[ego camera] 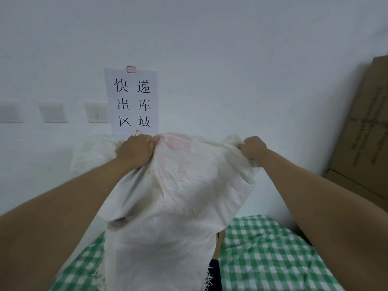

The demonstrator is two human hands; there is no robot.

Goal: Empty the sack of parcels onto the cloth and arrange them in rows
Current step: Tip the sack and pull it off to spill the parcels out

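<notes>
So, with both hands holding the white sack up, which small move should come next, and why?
Probably lift and shake a little higher. Left hand and right hand grip the top of the sack, its frayed mouth hangs over the green checked cloth, and it looks full.

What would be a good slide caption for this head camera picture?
Both hands, left and right, hoist an upended white sack over the green checked cloth.

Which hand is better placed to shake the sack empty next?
Neither alone, probably: left hand and right hand each grip a top corner of the upturned sack above the checked cloth.
</notes>
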